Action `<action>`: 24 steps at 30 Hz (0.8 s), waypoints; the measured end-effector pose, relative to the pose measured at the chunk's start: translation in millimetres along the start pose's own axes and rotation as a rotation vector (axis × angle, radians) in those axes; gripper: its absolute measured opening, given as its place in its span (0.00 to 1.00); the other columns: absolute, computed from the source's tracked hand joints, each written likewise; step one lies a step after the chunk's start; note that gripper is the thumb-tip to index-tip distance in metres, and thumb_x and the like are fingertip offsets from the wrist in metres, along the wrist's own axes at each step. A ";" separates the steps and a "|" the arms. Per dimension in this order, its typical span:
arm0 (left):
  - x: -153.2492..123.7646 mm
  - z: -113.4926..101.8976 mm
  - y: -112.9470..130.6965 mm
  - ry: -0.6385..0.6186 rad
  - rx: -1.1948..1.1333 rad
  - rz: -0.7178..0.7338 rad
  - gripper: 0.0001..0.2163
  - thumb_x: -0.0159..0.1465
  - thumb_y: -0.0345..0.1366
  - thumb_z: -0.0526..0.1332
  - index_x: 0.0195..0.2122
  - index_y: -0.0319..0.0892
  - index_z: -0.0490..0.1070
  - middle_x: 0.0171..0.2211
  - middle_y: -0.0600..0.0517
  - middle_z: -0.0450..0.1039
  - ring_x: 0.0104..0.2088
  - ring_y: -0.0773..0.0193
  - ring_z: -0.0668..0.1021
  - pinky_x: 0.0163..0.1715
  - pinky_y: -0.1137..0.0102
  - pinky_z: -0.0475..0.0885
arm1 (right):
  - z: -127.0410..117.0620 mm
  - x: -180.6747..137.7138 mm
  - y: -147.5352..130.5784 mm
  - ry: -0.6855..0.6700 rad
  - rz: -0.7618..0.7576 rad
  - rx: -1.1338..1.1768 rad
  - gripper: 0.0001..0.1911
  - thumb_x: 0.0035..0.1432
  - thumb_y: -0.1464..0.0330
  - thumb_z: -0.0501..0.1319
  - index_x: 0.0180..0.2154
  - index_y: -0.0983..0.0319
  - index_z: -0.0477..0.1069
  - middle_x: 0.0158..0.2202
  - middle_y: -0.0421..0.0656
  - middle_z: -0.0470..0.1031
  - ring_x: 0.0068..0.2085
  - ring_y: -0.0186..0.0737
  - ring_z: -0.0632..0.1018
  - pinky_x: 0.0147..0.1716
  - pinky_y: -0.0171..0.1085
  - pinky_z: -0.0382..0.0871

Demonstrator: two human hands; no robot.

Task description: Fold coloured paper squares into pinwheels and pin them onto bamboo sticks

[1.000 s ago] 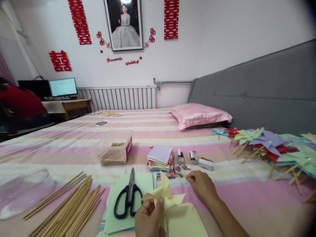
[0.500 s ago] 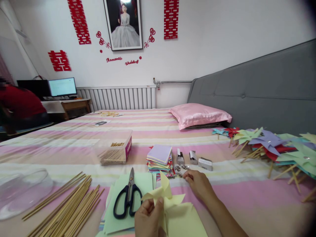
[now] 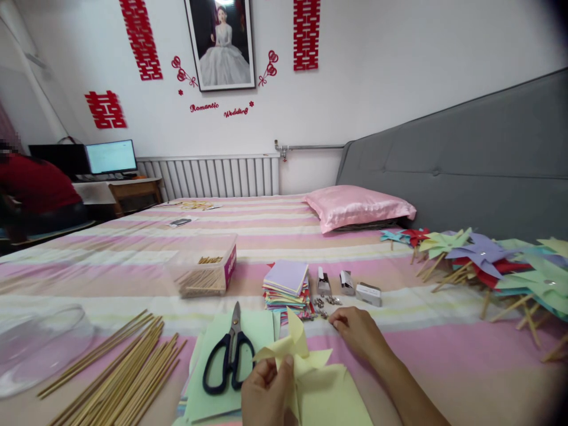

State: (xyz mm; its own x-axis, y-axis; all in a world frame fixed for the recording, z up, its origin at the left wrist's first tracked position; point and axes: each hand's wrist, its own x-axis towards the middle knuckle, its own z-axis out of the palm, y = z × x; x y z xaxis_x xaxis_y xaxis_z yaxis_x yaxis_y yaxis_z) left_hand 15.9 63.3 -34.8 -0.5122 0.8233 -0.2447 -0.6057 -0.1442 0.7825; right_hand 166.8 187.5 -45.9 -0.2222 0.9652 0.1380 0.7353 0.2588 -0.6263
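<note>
Pinched between the thumb and fingers of my left hand [image 3: 268,387] is a pale yellow paper pinwheel [image 3: 298,342], its blades folded in. It sits above a yellow paper sheet [image 3: 335,396]. My right hand [image 3: 357,334] rests on the bedspread with thumb and fingertips pressed together; whatever they hold, if anything, is too small to make out. Just beyond those fingertips lie small metal thumbtacks [image 3: 320,303] in a loose scatter. Dark-handled scissors [image 3: 231,371] lie on green paper sheets [image 3: 262,328] left of the pinwheel.
Bamboo sticks [image 3: 128,376] lie at the left beside a clear plastic lid [image 3: 42,349]. Farther back are a clear box [image 3: 208,281], a stack of coloured paper squares [image 3: 287,278] and small boxes [image 3: 368,294]. Finished pinwheels [image 3: 483,254] stand at the right. A person [image 3: 38,186] sits far left.
Both hands and the pinwheel stay almost where they were. The whole view has shifted very slightly.
</note>
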 end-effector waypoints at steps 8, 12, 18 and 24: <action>4.9 -5.4 -4.3 0.004 0.070 0.004 0.15 0.35 0.41 0.73 0.19 0.38 0.72 0.14 0.54 0.73 0.18 0.65 0.76 0.19 0.75 0.70 | 4.8 3.8 2.5 0.044 0.064 -0.002 0.13 0.49 0.74 0.53 0.29 0.58 0.77 0.30 0.43 0.79 0.33 0.41 0.77 0.29 0.31 0.62; 8.0 -6.5 -9.9 0.023 0.021 0.013 0.15 0.36 0.40 0.73 0.18 0.39 0.71 0.14 0.55 0.73 0.18 0.63 0.77 0.21 0.73 0.71 | 4.7 5.0 1.6 0.058 0.077 -0.005 0.14 0.50 0.75 0.52 0.28 0.59 0.76 0.32 0.43 0.79 0.35 0.41 0.77 0.30 0.32 0.62; 10.0 -8.7 -11.7 0.012 0.048 0.027 0.14 0.37 0.39 0.73 0.19 0.38 0.71 0.14 0.55 0.73 0.18 0.65 0.76 0.19 0.76 0.68 | -0.9 2.9 -3.4 0.024 0.071 0.009 0.14 0.51 0.74 0.52 0.28 0.60 0.76 0.31 0.43 0.79 0.34 0.41 0.77 0.30 0.31 0.63; 8.7 -7.1 -11.3 0.028 0.040 0.044 0.14 0.37 0.39 0.73 0.18 0.39 0.70 0.13 0.56 0.71 0.16 0.68 0.75 0.18 0.77 0.67 | -2.6 0.1 -5.1 0.011 0.085 -0.002 0.11 0.48 0.73 0.55 0.26 0.60 0.76 0.29 0.43 0.79 0.33 0.41 0.77 0.29 0.31 0.61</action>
State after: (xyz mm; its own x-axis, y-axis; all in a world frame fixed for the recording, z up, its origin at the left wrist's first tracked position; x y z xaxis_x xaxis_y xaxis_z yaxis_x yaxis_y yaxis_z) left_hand 14.0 68.2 -49.8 -0.5548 0.8009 -0.2252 -0.5578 -0.1573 0.8149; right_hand 164.7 186.4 -40.8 -0.1521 0.9840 0.0929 0.7524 0.1762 -0.6347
